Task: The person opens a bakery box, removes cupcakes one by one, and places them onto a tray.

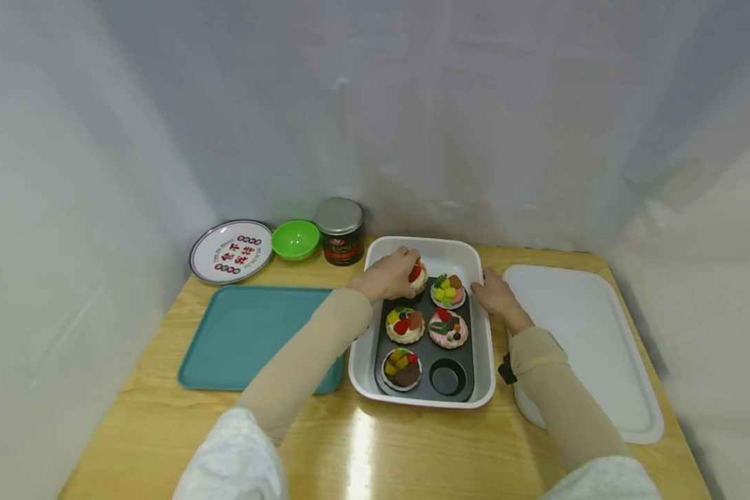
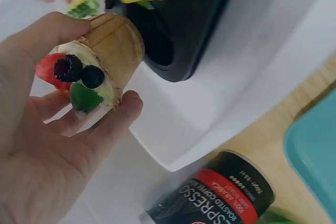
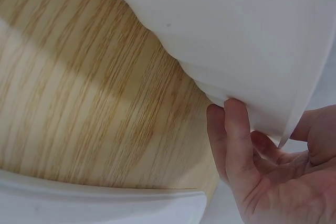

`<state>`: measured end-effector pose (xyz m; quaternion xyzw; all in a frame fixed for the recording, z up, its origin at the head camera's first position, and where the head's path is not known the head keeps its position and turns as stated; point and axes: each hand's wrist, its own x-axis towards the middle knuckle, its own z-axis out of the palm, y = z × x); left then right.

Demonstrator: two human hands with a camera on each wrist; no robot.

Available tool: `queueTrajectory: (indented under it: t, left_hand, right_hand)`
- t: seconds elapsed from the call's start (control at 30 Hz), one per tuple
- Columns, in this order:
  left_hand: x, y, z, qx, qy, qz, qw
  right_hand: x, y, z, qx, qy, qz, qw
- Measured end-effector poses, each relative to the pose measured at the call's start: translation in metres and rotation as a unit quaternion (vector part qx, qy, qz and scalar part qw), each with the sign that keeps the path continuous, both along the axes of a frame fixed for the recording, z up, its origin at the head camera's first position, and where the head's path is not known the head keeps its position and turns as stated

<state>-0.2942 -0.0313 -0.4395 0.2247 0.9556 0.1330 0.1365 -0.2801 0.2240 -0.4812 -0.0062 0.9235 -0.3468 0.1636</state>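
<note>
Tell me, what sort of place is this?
Probably a small staged workspace imitating a kitchen or bakery counter: a pale, wrinkled backdrop rises behind a wooden table, which bears a muffin pan holding fruit tarts and a coffee tin.

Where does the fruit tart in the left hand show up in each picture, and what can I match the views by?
Head: the fruit tart is slightly right of and below centre, partly hidden by the left hand.
Left wrist: the fruit tart is left of centre, tipped sideways.
Right wrist: not in it.
Shared landmark: the white basin.
</note>
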Motion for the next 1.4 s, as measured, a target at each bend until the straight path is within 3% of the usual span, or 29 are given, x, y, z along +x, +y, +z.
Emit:
queueTrajectory:
  t: [0.37, 0.53, 0.7, 0.93, 1.1, 1.4]
  left_hand:
    - [0.008, -0.002, 0.016, 0.074, 0.024, 0.006, 0.997]
    - [0.013, -0.007, 0.027, 0.096, 0.055, 0.031, 0.9934]
    - [0.018, -0.017, 0.029, 0.139, 0.053, 0.075, 0.986]
    - [0.022, -0.047, 0.026, 0.211, 0.066, 0.131, 0.9663]
    - [0.027, -0.077, 0.021, 0.24, 0.075, 0.168, 0.9532]
    - [0.031, -0.128, 0.009, 0.238, 0.092, 0.207, 0.9444]
  right_hand:
    - [-0.001, 0.008, -0.002, -0.003, 0.009, -0.01, 1.0]
    - [-0.002, 0.017, -0.004, 0.005, 0.042, -0.011, 0.999]
    - [-0.005, 0.024, -0.005, 0.005, 0.044, -0.008, 0.999]
    - [-0.008, 0.027, -0.008, 0.003, 0.035, -0.011, 0.999]
    - [-0.008, 0.026, -0.005, 0.005, 0.035, -0.011, 0.999]
    - [-0.009, 0.028, -0.004, 0.002, 0.043, -0.007, 0.999]
